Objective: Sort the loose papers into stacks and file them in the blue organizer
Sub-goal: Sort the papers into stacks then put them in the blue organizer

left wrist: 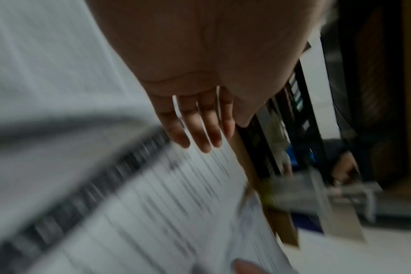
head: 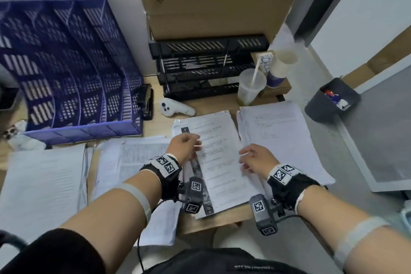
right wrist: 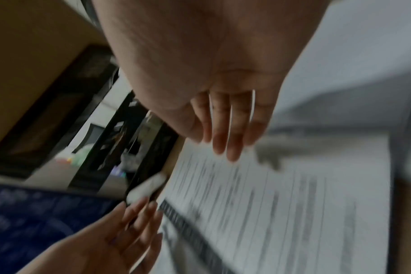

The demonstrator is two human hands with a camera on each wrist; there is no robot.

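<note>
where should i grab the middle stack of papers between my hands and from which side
Take the middle stack by its two long side edges, one hand from each side. It lies flat on the desk, angled, with the left hand and right hand already flanking it, fingers loose. Its near corner overhangs the desk edge, so lifting from there should also work.

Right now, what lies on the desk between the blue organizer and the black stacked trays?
In the head view, a black stapler stands beside the blue organizer, and a white handheld controller lies nearer the black stacked trays, with bare desk around them.
</note>
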